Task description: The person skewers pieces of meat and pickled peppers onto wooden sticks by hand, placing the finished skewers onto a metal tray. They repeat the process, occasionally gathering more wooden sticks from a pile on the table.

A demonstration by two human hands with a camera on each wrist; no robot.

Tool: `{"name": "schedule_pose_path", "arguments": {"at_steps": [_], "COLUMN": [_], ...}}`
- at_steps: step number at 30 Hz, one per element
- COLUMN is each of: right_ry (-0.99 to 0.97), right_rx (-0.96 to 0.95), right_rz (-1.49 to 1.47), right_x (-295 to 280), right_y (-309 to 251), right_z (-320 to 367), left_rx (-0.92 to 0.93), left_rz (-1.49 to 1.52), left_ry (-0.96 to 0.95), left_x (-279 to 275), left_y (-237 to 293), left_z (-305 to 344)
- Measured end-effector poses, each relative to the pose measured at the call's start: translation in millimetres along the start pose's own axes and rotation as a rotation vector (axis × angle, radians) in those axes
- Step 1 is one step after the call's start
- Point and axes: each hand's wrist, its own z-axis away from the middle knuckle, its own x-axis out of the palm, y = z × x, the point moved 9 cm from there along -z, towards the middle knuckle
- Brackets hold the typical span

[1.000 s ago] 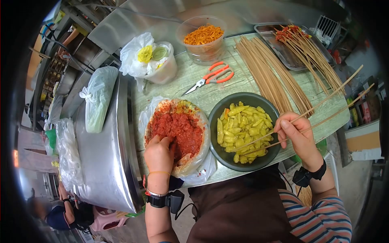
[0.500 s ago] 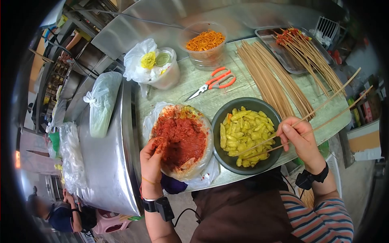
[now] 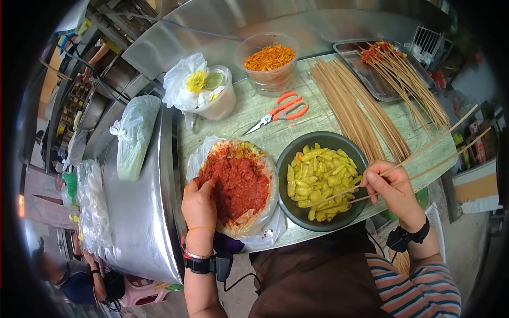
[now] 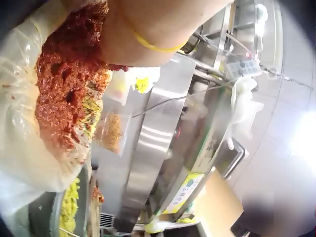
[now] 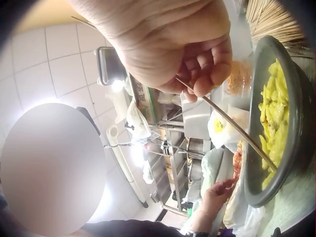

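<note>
My left hand point(image 3: 199, 211) is at the left edge of a plastic bag of red chili paste point(image 3: 238, 183). Its fingers are bent, with the fingertips right at the paste and partly hidden, so I cannot tell whether they pinch any. In the right wrist view those fingers look reddened. My right hand point(image 3: 393, 192) grips two long bamboo skewers point(image 5: 234, 124) between thumb and fingers. Their lower ends reach into a dark round bowl point(image 3: 284, 159), among yellow-green pickled peppers point(image 3: 318, 175).
Orange-handled scissors point(image 3: 278, 112) lie behind the bowl. Loose bamboo skewers point(image 3: 355, 106) spread beside a metal tray point(image 3: 350, 58) of filled skewers. A tub of orange shreds point(image 3: 270, 57) and a bag-lined tub point(image 3: 220, 106) stand at the back. A steel surface point(image 3: 140, 217) adjoins on the left.
My left hand has drawn out of the paste toward the bag's left edge, showed reddened fingertips, then dipped back to the paste. The right hand keeps the skewers in the bowl.
</note>
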Motion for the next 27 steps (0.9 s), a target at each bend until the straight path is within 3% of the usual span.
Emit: {"name": "schedule_pose_path", "arguments": {"at_steps": [4,7,9,18,21,23,27], "right_ry": [0.008,0.0,-0.013,-0.019,-0.028,-0.022,-0.01], "right_rx": [-0.019,-0.027,-0.028,-0.075,-0.038,-0.045,-0.059], "right_rz": [0.015,0.002,-0.01,-0.008,-0.023,-0.027,-0.011], "right_x": [-1,-1,-1,-4,-5,-4,-4], "right_y": [1,1,1,2,6,5,5], "right_z": [1,0,-1,1,2,1,1], "left_rx": [0.012,0.006,0.047,0.209,0.189,0.113,-0.022], "left_rz": [-0.014,0.2,0.284,0.144,0.246,0.375,0.232], "left_ry": [0.014,0.022,-0.111,-0.188,-0.254,-0.194,-0.141], "left_x": [-15,-17,8,23,20,15,14], "left_y": [15,23,32,56,55,44,17], "left_z": [-7,-12,-11,-13,-10,-8,-3]}}
